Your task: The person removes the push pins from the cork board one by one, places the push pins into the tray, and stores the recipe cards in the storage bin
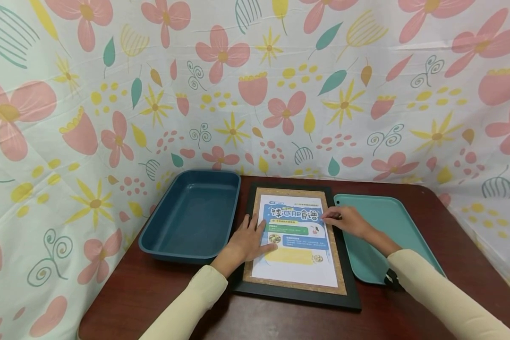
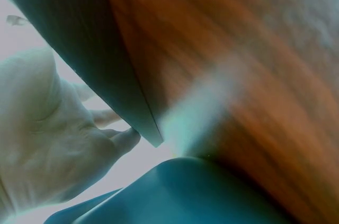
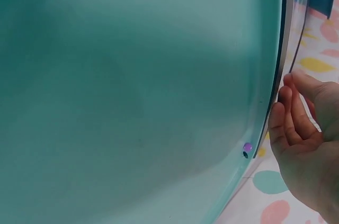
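A printed sheet (image 1: 293, 278) with a blue, green and yellow layout lies on a cork board (image 1: 297, 285) in a black frame (image 1: 297, 297). My left hand (image 1: 247, 238) rests flat with spread fingers over the sheet's left edge. My right hand (image 1: 350, 221) reaches in from the right, its thumb and forefinger tips brought together at the sheet's upper right edge. Its bent fingers (image 3: 292, 121) also show in the right wrist view; I cannot tell what lies between the tips.
A deep blue tray (image 1: 146, 241) stands left of the board. Right of it lies a flat teal tray (image 1: 382, 226), with a small purple dot (image 3: 247, 147) beside its corner hole. All rest on a dark brown table (image 1: 110, 302); a floral cloth (image 1: 255, 118) hangs behind.
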